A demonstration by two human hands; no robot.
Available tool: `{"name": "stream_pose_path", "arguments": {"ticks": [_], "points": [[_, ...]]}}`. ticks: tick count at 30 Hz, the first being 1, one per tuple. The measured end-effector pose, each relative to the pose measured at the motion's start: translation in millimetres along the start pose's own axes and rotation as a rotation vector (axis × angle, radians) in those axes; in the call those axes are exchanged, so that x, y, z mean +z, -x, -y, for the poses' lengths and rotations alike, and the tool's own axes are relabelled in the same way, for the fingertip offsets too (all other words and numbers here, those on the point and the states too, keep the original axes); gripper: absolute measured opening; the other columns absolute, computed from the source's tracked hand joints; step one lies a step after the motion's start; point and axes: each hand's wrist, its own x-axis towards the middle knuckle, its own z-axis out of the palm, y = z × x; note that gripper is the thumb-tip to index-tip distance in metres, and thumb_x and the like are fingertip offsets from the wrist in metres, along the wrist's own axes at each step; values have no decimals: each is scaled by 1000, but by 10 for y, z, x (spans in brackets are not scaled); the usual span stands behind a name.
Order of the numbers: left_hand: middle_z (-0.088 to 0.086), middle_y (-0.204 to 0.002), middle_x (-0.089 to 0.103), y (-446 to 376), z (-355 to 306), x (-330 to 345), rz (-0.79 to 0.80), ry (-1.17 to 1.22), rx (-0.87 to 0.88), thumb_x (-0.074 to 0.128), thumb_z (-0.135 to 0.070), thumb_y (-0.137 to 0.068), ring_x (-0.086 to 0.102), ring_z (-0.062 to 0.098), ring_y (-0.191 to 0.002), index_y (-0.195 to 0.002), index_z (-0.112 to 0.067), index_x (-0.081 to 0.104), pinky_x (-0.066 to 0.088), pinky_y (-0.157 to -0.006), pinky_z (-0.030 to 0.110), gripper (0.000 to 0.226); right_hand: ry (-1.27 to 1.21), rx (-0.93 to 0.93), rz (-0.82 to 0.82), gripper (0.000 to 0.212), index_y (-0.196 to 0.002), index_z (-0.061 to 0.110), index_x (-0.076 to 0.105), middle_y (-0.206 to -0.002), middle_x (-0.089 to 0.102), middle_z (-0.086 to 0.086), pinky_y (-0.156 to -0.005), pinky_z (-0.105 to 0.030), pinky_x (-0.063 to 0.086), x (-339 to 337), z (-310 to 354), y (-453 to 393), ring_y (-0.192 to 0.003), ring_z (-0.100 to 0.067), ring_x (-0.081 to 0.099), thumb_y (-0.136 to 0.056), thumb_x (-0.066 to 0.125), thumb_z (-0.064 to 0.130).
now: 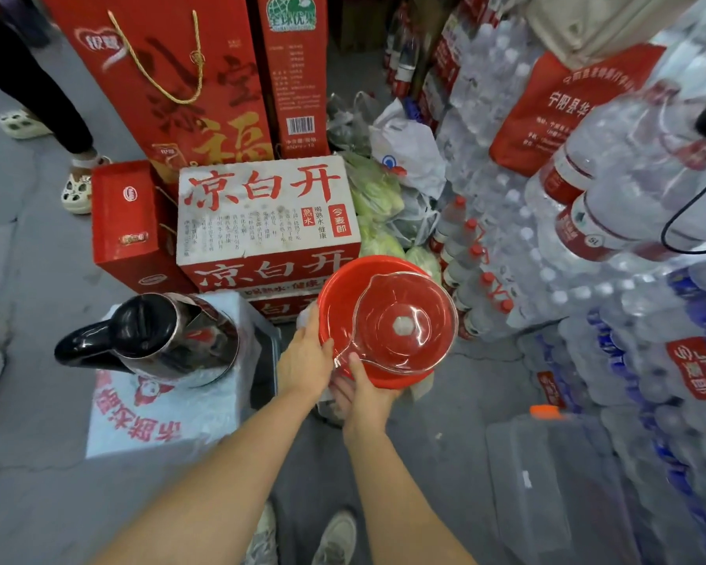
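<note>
- Head view: red bowl (340,303) is held mid-air in front of the carton (268,222), with the clear jug (404,325) sitting inside.
- Left hand (306,362) grips the left rim.
- Right hand (365,399) pinches the near rim, thumb on the jug handle.
- Likely light, stiff, slick plastic. The jug looks loose and may slide, so hold by the rims.

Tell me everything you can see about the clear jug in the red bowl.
The clear jug looks like transparent plastic or glass: round, with a pouring spout on its far rim and a hexagonal mark at its base centre. Seemingly empty, it lies inside the red bowl, mouth toward the camera. The right hand pinches its near rim, thumb on top; the left hand holds the bowl's edge.
</note>
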Motion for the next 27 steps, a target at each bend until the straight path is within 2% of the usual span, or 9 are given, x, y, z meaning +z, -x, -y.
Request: {"name": "stream_pose_path", "arguments": {"ticks": [3,9,12,14,17,19,21,23,27], "points": [[13,-119,58,66,-57,77,-22,-47,-64,50,-30,-96,65,33,-96,-152,-36,10,52,-74,44,69,-61,53,-30,89,-150,20,30,-118,71,-20,-66,-37,64,66,-30,-4,-88,-27,78,-80,82,5],[13,-125,52,125,-89,84,13,27,-97,59,-35,-91,58,32,-109,-152,-35,7,50,-81,44,81,52,162,-72,45,-128,13,61,-111,75,-9,-81,-47,62,170,-73,15,-99,-29,74,-87,76,25],[13,-126,51,97,-72,25,54,34,-93,59,-38,-92,59,32,-108,-153,-35,7,50,-81,43,81,283,54,-128,32,-112,12,65,-95,77,-7,-81,-46,62,21,-20,99,-87,-25,74,-88,73,31],[14,-126,51,98,-68,0,66,35,-87,60,-37,-92,60,33,-105,-153,-35,7,51,-80,45,81,492,-88,-154,28,-108,9,64,-81,76,-9,-71,-43,63,-170,63,240,-71,-23,74,-93,65,33],[13,-125,51,106,-50,-39,92,46,-65,59,-38,-92,61,32,-102,-153,-37,6,52,-78,43,81,809,-349,-100,43,-140,16,48,-74,71,-9,-53,-35,60,-404,273,402,-54,-22,70,-99,57,28],[12,-126,49,93,-33,-69,125,53,-56,59,-39,-92,61,31,-102,-153,-38,4,52,-82,45,82,1103,-472,-77,69,-159,31,16,-80,71,-11,-62,-41,59,-472,474,411,-65,-28,70,-101,54,29],[11,-127,49,79,-25,-92,148,54,-47,60,-38,-91,62,30,-102,-152,-40,2,52,-85,47,84,1399,-583,-99,79,-161,29,-5,-92,71,-12,-67,-37,49,-486,675,331,-75,-29,66,-103,49,30],[10,-127,50,62,-23,-102,159,49,-35,61,-38,-90,61,30,-103,-151,-41,2,52,-85,47,85,1587,-668,-135,81,-159,29,-14,-100,70,-8,-63,-34,39,-459,872,262,-68,-23,57,-104,45,29],[10,-127,50,47,-15,-105,170,47,-25,62,-38,-90,59,30,-106,-152,-40,1,52,-85,44,86,1855,-777,-169,83,-156,31,-19,-82,65,-1,-49,-30,30,-450,1011,179,-45,-12,37,-104,45,21]]}}
